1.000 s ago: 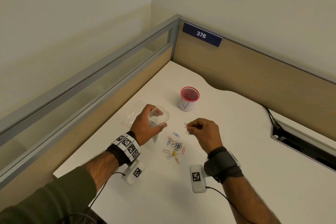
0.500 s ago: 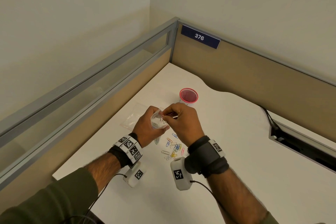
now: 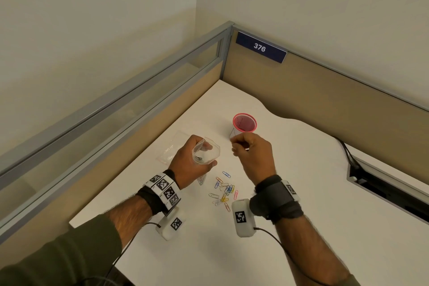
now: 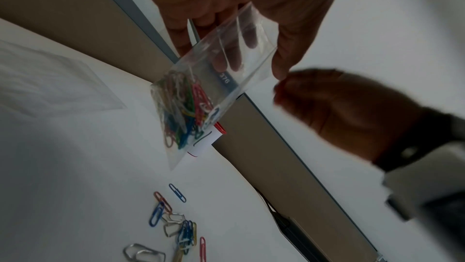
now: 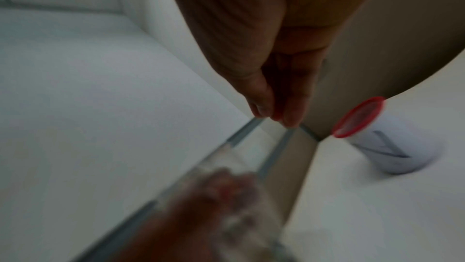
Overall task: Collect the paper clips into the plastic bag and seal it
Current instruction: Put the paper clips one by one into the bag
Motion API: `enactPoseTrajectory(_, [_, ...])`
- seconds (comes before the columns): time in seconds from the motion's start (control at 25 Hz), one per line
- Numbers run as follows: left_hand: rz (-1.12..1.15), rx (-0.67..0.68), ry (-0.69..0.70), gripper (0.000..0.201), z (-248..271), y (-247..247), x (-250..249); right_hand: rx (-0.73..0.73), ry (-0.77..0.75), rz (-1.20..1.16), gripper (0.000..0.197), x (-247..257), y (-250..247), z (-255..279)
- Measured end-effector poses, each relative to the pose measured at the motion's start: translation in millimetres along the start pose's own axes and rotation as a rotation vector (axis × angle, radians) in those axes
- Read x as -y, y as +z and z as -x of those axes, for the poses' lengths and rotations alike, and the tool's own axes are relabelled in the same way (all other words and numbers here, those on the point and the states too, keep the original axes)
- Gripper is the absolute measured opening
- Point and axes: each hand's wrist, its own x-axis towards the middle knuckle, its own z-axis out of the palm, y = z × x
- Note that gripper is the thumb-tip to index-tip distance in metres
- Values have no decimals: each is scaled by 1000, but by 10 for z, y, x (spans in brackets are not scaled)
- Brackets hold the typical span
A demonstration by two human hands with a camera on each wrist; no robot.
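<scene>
Cup: white paper cup with red rim, upright, just beyond the fingers.
Sign: blue plate "376", far beyond fingers.

Right hand pulled back from the plastic bag mouth to just beside the left hand, pinched fingers showing no clip now.
</scene>
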Motion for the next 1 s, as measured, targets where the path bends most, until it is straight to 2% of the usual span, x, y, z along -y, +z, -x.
enactPoseTrajectory(0.08, [19,-5,-5,45,-8,-81,48,109,65,236,18,-393,144,-119])
enactPoseTrajectory(0.16, [19,-7,-7,45,-10,-157,84,295,128,448,23,-714,333,-171])
enactPoseTrajectory(0.28, [21,-26,-9,44,-24,-219,109,529,166,547,36,-936,573,-148])
enactPoseTrajectory(0.4, [32,-63,-10,43,-43,-241,136,652,79,586,45,-944,763,-82])
enactPoseTrajectory(0.68, [54,-71,-32,46,-57,-204,97,698,-102,591,31,-1007,869,263])
enactPoseTrajectory(0.84, [52,-56,-30,47,-49,-167,54,730,-224,569,31,-915,968,370])
enactPoseTrajectory(0.92, [53,-62,-35,48,-49,-173,27,715,-297,607,18,-923,978,413])
enactPoseTrajectory(1.0, [60,-70,-33,48,-38,-193,15,697,-303,642,14,-984,887,431])
